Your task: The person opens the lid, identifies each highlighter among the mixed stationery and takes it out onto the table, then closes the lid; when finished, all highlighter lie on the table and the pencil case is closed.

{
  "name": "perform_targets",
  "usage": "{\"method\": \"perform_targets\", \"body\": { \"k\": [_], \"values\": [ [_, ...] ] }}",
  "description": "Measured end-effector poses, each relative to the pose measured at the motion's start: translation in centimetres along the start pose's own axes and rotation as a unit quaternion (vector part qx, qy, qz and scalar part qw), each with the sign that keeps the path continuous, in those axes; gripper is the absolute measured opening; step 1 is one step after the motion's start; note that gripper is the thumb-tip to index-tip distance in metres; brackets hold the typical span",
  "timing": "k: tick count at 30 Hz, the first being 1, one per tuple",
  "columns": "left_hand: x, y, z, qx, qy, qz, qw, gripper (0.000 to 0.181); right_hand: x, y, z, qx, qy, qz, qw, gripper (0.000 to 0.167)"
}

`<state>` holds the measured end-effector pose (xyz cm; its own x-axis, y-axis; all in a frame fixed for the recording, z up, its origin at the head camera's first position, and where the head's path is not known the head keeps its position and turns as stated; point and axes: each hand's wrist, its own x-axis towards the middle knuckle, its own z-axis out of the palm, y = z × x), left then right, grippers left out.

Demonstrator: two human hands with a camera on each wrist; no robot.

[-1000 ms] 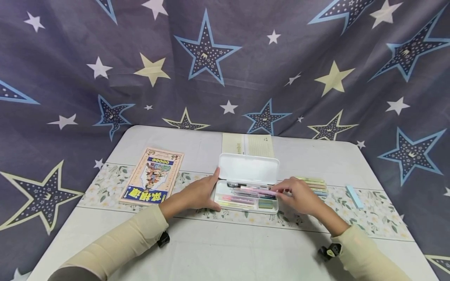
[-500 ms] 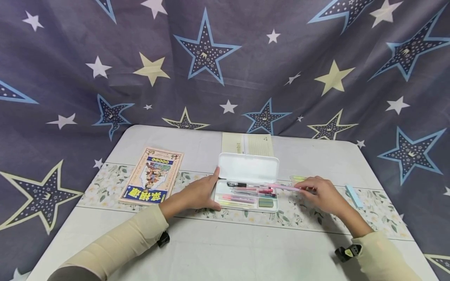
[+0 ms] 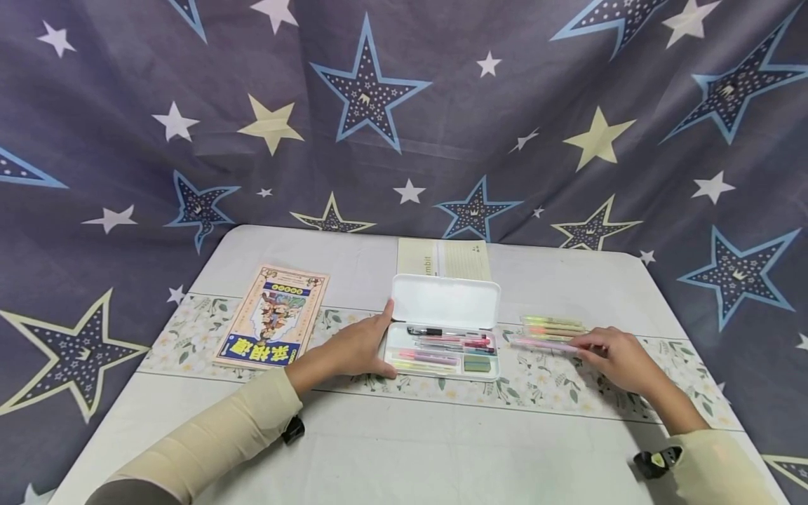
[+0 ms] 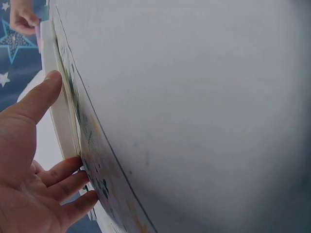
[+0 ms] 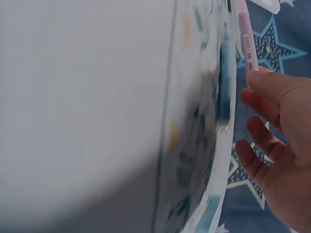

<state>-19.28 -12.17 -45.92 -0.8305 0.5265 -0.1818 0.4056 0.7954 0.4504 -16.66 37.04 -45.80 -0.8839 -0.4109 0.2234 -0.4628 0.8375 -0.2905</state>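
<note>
A white pencil case lies with its lid raised, holding several pens and a greenish block. My left hand rests at its left end. Its thumb touches the case's side in the left wrist view, with the other fingers spread by the end. My right hand pinches a pink pen by its right end, between thumb and forefinger; a barcode shows on the barrel in the right wrist view. The pink pen is just in front of a row of yellow and orange pens.
A picture-covered book lies left of the case. Behind the raised lid is a pale yellow notebook. A light blue bar shows low in the right wrist view. A floral band crosses the white table, and a starry curtain hangs behind.
My right hand has carried the pink pen from over the pencil case rightward to the front of the pen row. My left hand has stayed at the case's left end.
</note>
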Motion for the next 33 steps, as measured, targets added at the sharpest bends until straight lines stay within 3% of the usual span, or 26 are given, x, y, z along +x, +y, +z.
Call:
{"method": "perform_targets", "body": {
  "k": [12, 21, 33],
  "values": [
    [0.1, -0.2, 0.0, 0.004, 0.001, 0.004, 1.0, 0.139, -1.2, 1.5, 0.0, -0.005, -0.018, 0.026, 0.9995, 0.022],
    [0.1, 0.0, 0.0, 0.001, 0.001, 0.003, 1.0, 0.139, -0.9, 1.6, 0.2, -0.01, -0.047, 0.094, 0.9944, 0.014],
    [0.1, 0.0, 0.0, 0.005, 0.002, 0.004, 1.0, 0.139, -0.5, 1.6, 0.5, -0.007, -0.07, 0.132, 0.9888, 0.01]
  ]
}}
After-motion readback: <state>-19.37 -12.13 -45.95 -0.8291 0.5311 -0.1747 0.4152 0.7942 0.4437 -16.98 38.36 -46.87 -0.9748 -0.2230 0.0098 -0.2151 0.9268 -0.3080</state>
